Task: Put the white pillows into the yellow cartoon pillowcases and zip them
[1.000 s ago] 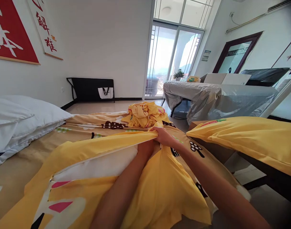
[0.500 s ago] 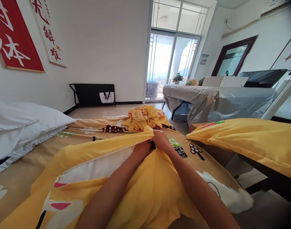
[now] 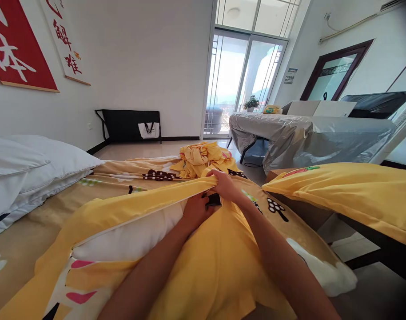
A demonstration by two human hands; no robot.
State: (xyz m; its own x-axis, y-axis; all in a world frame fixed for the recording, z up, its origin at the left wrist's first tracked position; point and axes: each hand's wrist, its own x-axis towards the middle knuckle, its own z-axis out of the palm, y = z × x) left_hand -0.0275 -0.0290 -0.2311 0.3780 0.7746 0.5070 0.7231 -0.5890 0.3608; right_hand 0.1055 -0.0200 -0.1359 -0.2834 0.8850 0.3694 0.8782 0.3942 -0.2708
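Crumpled yellow cloth heap (image 3: pixel 203 160) just beyond hands.

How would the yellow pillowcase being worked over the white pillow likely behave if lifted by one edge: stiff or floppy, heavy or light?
Probably floppy: the yellow pillowcase creases and drapes where the right hand pinches its edge. Likely light, since it folds thinly over the white pillow. It may sag once the left hand lets go.

Bright daylight from balcony door (image 3: pixel 243 84), overexposed; wide-angle edge distortion; sharp.
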